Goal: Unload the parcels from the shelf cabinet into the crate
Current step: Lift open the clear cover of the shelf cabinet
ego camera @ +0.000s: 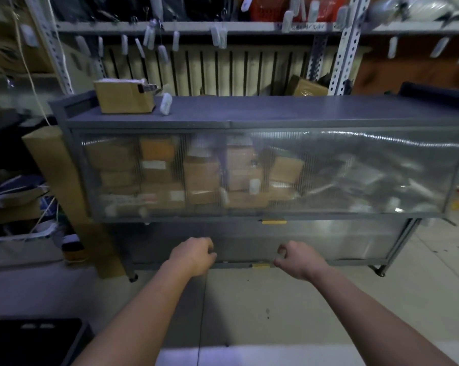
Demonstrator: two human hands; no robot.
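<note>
grey metal shelf cabinet [276, 109], long axis left-right, front facing camera. parcels [202, 178]: brown cardboard boxes, white labels, stacked behind the ribbed translucent upper door [381, 154], left half. right half is blurred, maybe grey poly bags. one more cardboard box [122, 97] sits on top at the left end. left hand [194, 257] and right hand [297, 260] are in front of the lower door [249, 247], fingers curled, holding nothing. right thumb just beside the yellow pull tab [260, 265]. black crate [38, 342] on the floor, bottom left.

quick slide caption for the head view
Left hand and right hand, fingers curled, before the closed shelf cabinet; parcels visible behind its translucent upper door.
</note>
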